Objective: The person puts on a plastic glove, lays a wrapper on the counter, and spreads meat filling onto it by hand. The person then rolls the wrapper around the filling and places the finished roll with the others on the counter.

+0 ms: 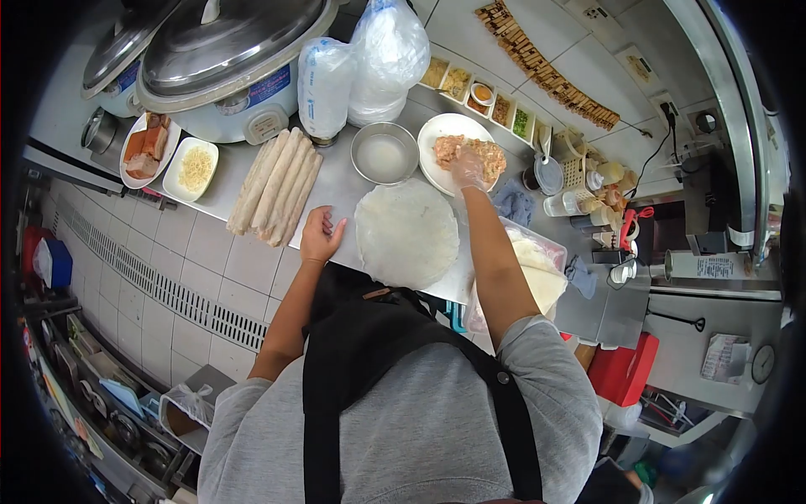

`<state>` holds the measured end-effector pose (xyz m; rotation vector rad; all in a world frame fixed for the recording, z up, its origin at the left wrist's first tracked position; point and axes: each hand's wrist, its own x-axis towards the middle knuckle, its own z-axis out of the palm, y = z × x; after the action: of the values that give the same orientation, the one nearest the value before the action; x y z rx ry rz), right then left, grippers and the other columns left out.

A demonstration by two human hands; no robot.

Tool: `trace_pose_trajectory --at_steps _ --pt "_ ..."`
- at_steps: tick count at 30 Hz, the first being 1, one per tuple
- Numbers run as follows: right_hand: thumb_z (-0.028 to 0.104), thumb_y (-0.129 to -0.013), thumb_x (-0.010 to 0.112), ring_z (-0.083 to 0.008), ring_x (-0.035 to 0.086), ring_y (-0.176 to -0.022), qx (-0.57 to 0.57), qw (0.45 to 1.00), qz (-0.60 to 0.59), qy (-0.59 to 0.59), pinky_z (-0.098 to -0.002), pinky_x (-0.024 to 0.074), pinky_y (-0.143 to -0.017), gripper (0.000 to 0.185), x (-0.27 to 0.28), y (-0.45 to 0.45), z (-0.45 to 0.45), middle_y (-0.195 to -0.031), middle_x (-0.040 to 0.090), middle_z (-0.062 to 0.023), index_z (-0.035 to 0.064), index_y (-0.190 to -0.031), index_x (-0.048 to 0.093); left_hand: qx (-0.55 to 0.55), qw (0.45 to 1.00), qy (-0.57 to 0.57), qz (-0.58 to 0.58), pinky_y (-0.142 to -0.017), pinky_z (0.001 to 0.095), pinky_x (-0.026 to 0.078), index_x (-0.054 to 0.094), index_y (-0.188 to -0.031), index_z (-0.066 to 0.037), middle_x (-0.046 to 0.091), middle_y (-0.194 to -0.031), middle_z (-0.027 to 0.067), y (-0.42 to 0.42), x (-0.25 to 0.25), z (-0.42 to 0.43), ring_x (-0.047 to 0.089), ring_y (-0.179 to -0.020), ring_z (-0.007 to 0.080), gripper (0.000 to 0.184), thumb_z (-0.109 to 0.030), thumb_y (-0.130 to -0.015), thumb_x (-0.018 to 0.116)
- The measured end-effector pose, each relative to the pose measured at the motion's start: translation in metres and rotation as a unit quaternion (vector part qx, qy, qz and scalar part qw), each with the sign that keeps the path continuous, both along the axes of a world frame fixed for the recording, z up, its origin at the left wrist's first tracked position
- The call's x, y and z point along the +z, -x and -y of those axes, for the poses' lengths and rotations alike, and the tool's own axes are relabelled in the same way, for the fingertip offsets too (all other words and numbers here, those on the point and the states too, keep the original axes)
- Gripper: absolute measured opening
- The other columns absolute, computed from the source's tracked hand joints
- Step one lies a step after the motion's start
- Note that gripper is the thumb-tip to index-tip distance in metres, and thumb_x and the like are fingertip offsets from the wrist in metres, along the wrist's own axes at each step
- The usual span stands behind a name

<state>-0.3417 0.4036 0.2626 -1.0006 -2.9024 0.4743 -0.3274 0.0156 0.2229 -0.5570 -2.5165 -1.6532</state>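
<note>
My right hand (468,168), in a clear plastic glove, reaches into the orange-pink minced filling (491,160) on a white oval plate (431,170). Its fingers are partly buried in the filling. My left hand (319,235) is bare and rests at the counter's front edge, fingers apart, holding nothing. A round, pale, thin wrapper (407,233) lies flat between my hands. Behind it stands a metal bowl (384,153) of cloudy liquid. Several long pale rolls (275,186) are stacked left of the bowl, close to my left hand.
Farther left are a bowl of yellowish shreds (197,170), a plate of reddish-brown pieces (146,151) and large lidded cookers (235,59). Plastic bags (388,50) and a condiment row (501,109) stand behind. More wrappers lie in a tray (541,273) beneath my right forearm.
</note>
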Motion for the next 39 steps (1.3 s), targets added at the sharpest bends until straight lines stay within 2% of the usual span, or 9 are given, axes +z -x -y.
trace_pose_trajectory --at_steps 7,13,17,22,26,28,32,34,39 --pt "0.058 -0.082 0.061 -0.0360 0.050 -0.125 -0.104 0.985 0.005 0.137 -0.0399 0.0385 -0.105 0.079 0.106 -0.011 0.041 -0.136 0.051 -0.0214 0.0020 -0.137 0.047 0.000 1.000 0.000 -0.002 -0.053 0.0271 0.046 0.059 -0.107 0.000 0.055 -0.083 0.0086 0.000 0.002 0.001 0.050 -0.057 0.0148 0.040 -0.020 -0.078 0.077" --pt "0.064 -0.083 0.055 -0.0371 0.045 -0.129 -0.116 0.986 -0.019 0.118 -0.0403 0.0356 -0.107 0.082 0.094 -0.015 0.035 -0.139 0.048 -0.0217 0.0039 -0.138 0.045 -0.003 1.000 -0.001 -0.003 -0.053 0.0274 0.046 0.059 -0.107 0.000 0.055 -0.083 0.0089 0.001 0.001 0.001 0.051 -0.059 0.0151 0.039 -0.020 -0.078 0.076" --pt "0.058 -0.087 0.054 -0.0372 0.047 -0.128 -0.096 0.989 0.035 0.107 -0.0411 0.0367 -0.106 0.073 0.091 -0.017 0.026 -0.137 0.049 -0.0226 0.0040 -0.136 0.047 -0.003 1.000 -0.003 -0.002 -0.053 0.0275 0.046 0.059 -0.107 0.000 0.056 -0.084 0.0093 0.000 0.000 0.001 0.051 -0.059 0.0154 0.039 -0.019 -0.078 0.076" --pt "0.036 -0.086 0.057 -0.0355 0.057 -0.115 0.111 0.994 0.005 0.011 -0.0453 0.0437 -0.098 0.044 0.032 -0.019 -0.024 -0.123 0.059 -0.0207 0.0132 -0.123 0.060 -0.010 1.000 0.009 0.000 -0.055 0.0247 0.048 0.058 -0.109 -0.001 0.057 -0.084 0.0087 0.001 0.001 0.002 0.054 -0.064 0.0134 0.038 -0.015 -0.078 0.076" --pt "0.037 -0.093 0.051 -0.0351 0.060 -0.110 0.140 0.990 -0.036 0.005 -0.0401 0.0452 -0.096 0.040 0.033 -0.027 -0.025 -0.110 0.066 -0.0169 0.0058 -0.115 0.062 -0.010 1.000 0.007 0.014 -0.055 0.0249 0.048 0.058 -0.109 -0.001 0.057 -0.084 0.0088 0.001 0.003 0.001 0.054 -0.064 0.0136 0.038 -0.015 -0.078 0.076" --pt "0.036 -0.092 0.053 -0.0361 0.062 -0.104 0.147 0.983 0.062 -0.092 -0.0406 0.0472 -0.093 0.035 0.047 -0.029 -0.008 -0.097 0.069 -0.0194 0.0051 -0.104 0.066 -0.007 1.000 -0.003 0.007 -0.054 0.0277 0.046 0.059 -0.107 0.000 0.056 -0.084 0.0094 0.000 0.003 0.001 0.051 -0.059 0.0159 0.039 -0.020 -0.078 0.076" --pt "0.038 -0.088 0.058 -0.0374 0.062 -0.103 0.035 0.992 0.048 -0.115 -0.0433 0.0471 -0.094 0.042 0.053 -0.035 0.037 -0.102 0.066 -0.0238 0.0021 -0.109 0.062 -0.009 1.000 0.016 0.011 -0.056 0.0254 0.048 0.058 -0.109 -0.001 0.057 -0.084 0.0088 0.000 0.004 0.002 0.054 -0.064 0.0135 0.039 -0.016 -0.078 0.076" --pt "0.041 -0.081 0.064 -0.0374 0.060 -0.108 0.040 0.993 0.038 -0.104 -0.0446 0.0461 -0.096 0.059 0.050 -0.036 0.042 -0.115 0.061 -0.0261 -0.0022 -0.120 0.054 -0.010 1.000 0.011 0.008 -0.056 0.0253 0.048 0.058 -0.109 -0.001 0.057 -0.084 0.0090 0.000 0.002 0.002 0.054 -0.064 0.0136 0.039 -0.016 -0.078 0.076" --pt "0.036 -0.073 0.067 -0.0337 0.051 -0.123 -0.038 0.991 0.123 -0.043 -0.0413 0.0419 -0.102 0.081 0.046 -0.014 0.042 -0.135 0.049 -0.0227 -0.0039 -0.137 0.039 -0.004 1.000 -0.004 0.008 -0.054 0.0275 0.047 0.059 -0.107 -0.001 0.056 -0.084 0.0090 0.000 -0.001 0.001 0.051 -0.060 0.0156 0.039 -0.019 -0.078 0.076"
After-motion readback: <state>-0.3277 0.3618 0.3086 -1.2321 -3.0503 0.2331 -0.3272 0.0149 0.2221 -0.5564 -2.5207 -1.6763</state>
